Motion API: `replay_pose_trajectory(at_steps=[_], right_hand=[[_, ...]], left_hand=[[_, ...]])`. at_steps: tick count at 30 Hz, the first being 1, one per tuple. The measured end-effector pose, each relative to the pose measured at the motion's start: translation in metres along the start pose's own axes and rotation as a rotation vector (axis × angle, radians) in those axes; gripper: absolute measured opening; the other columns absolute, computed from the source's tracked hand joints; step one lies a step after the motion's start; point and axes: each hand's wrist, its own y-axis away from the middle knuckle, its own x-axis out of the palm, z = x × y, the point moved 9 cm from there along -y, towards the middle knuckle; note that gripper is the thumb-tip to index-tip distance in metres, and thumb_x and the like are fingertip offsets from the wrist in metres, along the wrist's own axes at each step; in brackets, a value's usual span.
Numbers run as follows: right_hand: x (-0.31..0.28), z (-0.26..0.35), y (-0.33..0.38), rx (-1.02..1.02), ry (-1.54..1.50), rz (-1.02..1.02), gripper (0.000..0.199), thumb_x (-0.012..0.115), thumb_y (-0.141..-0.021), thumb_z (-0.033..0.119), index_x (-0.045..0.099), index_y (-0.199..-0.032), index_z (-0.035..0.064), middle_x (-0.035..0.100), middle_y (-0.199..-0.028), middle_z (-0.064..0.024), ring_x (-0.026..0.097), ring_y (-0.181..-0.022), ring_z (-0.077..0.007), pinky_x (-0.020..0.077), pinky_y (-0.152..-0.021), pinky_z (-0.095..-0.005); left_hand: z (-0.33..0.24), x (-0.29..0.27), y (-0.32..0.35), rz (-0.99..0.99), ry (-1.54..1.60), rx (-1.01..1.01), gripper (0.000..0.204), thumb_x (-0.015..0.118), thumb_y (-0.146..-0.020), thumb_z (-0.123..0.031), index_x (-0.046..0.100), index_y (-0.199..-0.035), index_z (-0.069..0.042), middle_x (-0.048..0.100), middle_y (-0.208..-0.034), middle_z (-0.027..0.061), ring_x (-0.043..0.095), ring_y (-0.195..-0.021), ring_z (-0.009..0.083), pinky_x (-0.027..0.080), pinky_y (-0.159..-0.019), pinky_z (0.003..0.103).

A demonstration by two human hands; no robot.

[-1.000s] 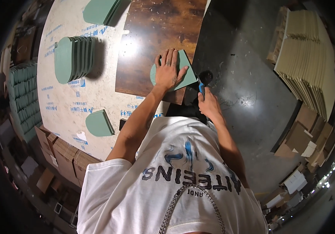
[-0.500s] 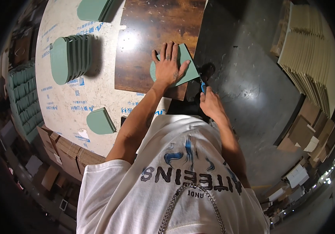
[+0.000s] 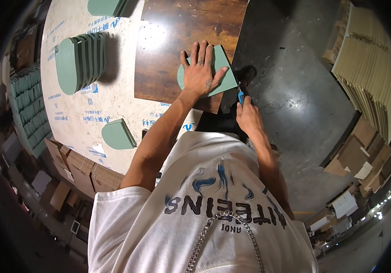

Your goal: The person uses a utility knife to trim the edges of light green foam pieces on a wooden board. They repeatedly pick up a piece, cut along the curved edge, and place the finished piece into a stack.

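My left hand (image 3: 198, 76) lies flat with fingers spread on a green panel (image 3: 223, 77), which has one rounded end and a straight edge on the right. The panel rests on a brown wood-grain board (image 3: 159, 73), its right corner reaching past the board's edge. In my right hand (image 3: 250, 117) is a slim blue-handled utility knife (image 3: 241, 97), the fingers closed round its handle. Its thin tip points up at the panel's right corner; whether it touches is too small to tell.
Under the board is a white printed table sheet (image 3: 122, 109). On it stand a stack of rounded green panels (image 3: 70, 66), a smaller stack (image 3: 117, 135) and another at the top (image 3: 104, 7). Beige sheets (image 3: 364, 68) are stacked far right, beyond the grey floor (image 3: 291, 118). Cardboard (image 3: 81, 169) lies lower left.
Both hands, the green panel and the knife appear slightly farther up and right, as the whole view has shifted a little. Each hand keeps its hold.
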Motion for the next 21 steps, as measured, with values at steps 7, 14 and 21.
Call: replay_pose_trajectory(at_steps=[7, 14, 21], right_hand=[[0.107, -0.103, -0.035, 0.165, 0.057, 0.066, 0.036, 0.054, -0.099, 0.029, 0.054, -0.117, -0.0023, 0.068, -0.105, -0.0296, 0.066, -0.096, -0.049, 0.0541, -0.082, -0.0546], [0.035, -0.04, -0.05, 0.249, -1.452, -0.127, 0.029, 0.066, -0.098, 0.015, 0.058, -0.123, 0.0026, 0.066, -0.1, -0.0078, 0.07, -0.083, -0.0197, 0.0562, -0.062, -0.0333], [0.038, -0.018, -0.03, 0.03, -1.047, -0.32, 0.025, 0.072, -0.095, 0.018, 0.068, -0.106, -0.0039, 0.073, -0.088, -0.0069, 0.069, -0.078, -0.0135, 0.0533, -0.067, -0.029]], left_hand=[[-0.006, -0.003, -0.004, -0.021, -0.005, 0.009, 0.088, 0.039, -0.096, -0.068, 0.032, -0.154, -0.001, 0.03, -0.161, 0.0164, 0.019, -0.152, 0.035, 0.005, -0.117, 0.064], [0.009, -0.024, 0.002, -0.124, 0.082, -0.146, 0.08, 0.057, -0.094, -0.057, 0.038, -0.15, -0.002, 0.035, -0.155, 0.0234, 0.029, -0.145, 0.0427, 0.016, -0.115, 0.064], [0.037, -0.01, 0.074, -0.259, 0.153, -0.589, 0.076, 0.05, -0.101, -0.047, 0.029, -0.152, 0.006, 0.024, -0.155, 0.0361, 0.02, -0.146, 0.0503, 0.014, -0.115, 0.066]])
